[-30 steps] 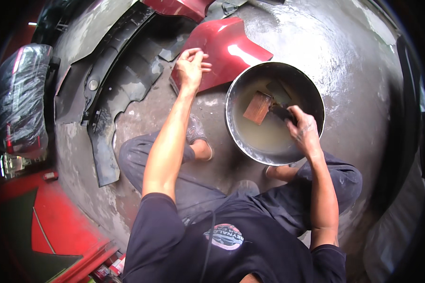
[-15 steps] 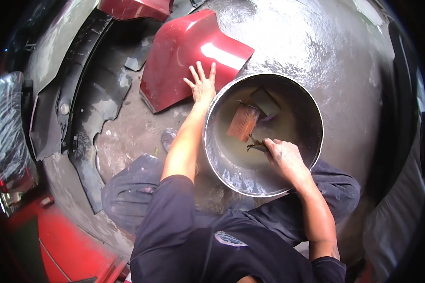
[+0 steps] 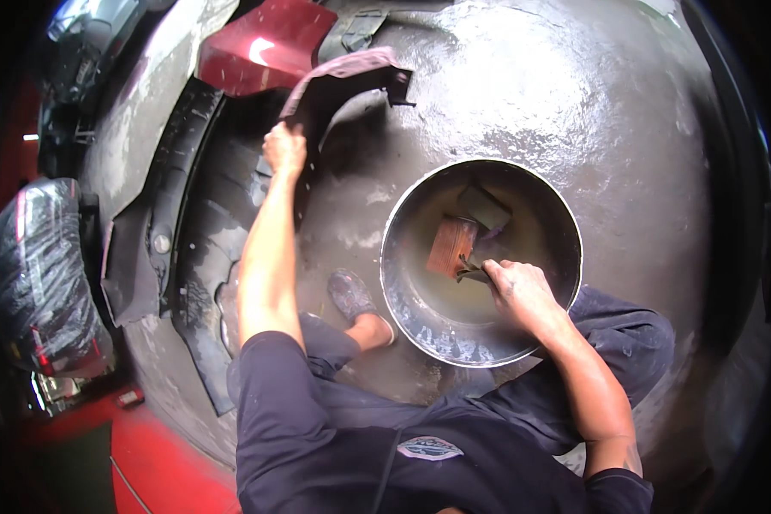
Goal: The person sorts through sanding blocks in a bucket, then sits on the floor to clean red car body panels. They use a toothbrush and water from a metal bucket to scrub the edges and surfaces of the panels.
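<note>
Gripping dark sheet (image 3: pixel 469 270) over metal basin (image 3: pixel 420 317): right hand (image 3: pixel 516 289) | left hand (image 3: pixel 284 147) clutching maroon panel (image 3: pixel 334 77) beyond basin | brown block (image 3: pixel 451 245) inside basin

A car body or repair workshop is shown. A wet, stained concrete floor (image 3: pixel 574 94) is seen, and detached car parts are laid on it: a dark red body panel (image 3: pixel 265 43), a black plastic wheel-arch liner (image 3: pixel 188 248) and a dark trim piece (image 3: pixel 351 77). A wrapped part in shiny plastic film (image 3: pixel 34 265) is kept at the left. A round metal basin (image 3: pixel 480 343) with dirty water is placed on the floor.
</note>
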A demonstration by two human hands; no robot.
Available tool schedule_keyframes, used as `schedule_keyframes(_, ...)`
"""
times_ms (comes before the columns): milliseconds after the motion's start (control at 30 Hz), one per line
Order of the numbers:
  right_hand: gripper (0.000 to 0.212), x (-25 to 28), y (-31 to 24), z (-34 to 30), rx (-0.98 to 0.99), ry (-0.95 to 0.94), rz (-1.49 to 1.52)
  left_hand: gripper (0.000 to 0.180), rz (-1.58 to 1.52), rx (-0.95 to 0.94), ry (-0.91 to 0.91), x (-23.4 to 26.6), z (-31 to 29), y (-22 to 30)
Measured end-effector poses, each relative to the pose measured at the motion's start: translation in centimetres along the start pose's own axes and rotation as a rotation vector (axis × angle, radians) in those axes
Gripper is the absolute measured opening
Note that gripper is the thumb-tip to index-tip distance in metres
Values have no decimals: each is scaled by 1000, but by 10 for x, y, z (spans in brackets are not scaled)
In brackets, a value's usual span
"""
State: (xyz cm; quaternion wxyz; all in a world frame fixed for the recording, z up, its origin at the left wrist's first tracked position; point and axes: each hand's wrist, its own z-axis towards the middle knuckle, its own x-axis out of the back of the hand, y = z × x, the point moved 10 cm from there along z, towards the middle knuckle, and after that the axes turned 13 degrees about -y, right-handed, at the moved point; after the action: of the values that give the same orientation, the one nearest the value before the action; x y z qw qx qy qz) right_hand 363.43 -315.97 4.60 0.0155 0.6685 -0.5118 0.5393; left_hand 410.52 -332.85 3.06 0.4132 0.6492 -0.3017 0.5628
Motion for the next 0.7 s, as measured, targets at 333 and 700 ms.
schedule_keyframes(333,18,1,5,4,-11,68,3,26,-682,-59,227,256,6,-53)
schedule_keyframes(700,42,41,42,-6,71,499,587,33,-1559,36,164,341,-151,-72)
